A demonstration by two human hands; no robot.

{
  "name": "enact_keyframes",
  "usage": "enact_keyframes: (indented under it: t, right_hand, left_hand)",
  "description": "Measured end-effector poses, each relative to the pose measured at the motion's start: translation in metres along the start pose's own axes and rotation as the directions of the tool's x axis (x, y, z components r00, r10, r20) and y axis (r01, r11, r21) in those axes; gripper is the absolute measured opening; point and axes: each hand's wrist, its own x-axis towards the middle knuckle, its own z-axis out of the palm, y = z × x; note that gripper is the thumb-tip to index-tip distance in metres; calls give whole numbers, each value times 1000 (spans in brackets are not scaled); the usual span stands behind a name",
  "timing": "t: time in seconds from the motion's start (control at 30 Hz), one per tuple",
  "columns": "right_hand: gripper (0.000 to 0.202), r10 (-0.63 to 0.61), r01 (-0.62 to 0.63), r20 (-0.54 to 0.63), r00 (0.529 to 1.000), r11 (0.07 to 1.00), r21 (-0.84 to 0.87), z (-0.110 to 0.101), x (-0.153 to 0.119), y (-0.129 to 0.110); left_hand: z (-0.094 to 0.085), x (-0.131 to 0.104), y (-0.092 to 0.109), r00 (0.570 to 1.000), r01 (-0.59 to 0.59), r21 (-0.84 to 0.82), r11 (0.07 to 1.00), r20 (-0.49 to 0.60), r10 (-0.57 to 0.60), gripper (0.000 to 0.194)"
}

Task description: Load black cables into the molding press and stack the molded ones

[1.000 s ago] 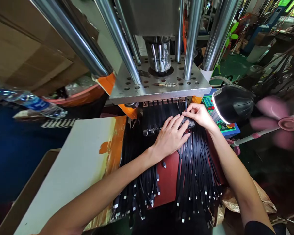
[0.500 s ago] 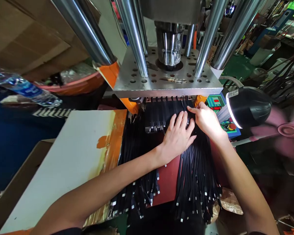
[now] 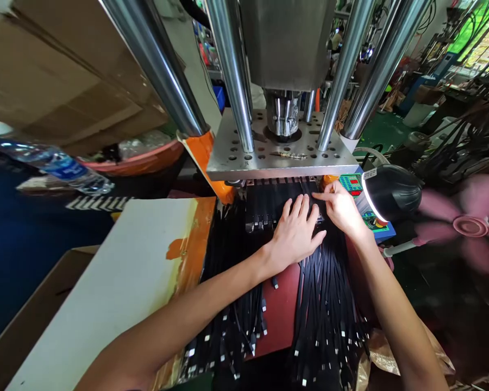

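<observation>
My left hand (image 3: 295,233) palm down, fingers slightly spread, tips over right part of black fixture (image 3: 264,203). My right hand (image 3: 344,209) just beside it, index finger stretched toward fixture's right end, other fingers curled; cannot tell if they pinch anything. Fixture sits at front edge of steel plate (image 3: 281,169), black cables laid across it. Loose cables (image 3: 326,293) hang below my hands, over red tabletop (image 3: 279,312). Lit lamp (image 3: 393,190) right of my right hand.
</observation>
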Motion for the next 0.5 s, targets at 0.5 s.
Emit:
enact_keyframes:
  t: [0.5]
  right_hand:
    - [47,236,-174,189,953,940,-294,24,71,2]
  left_hand:
    - [-1,78,-49,993,117,-28,993,34,-116,51]
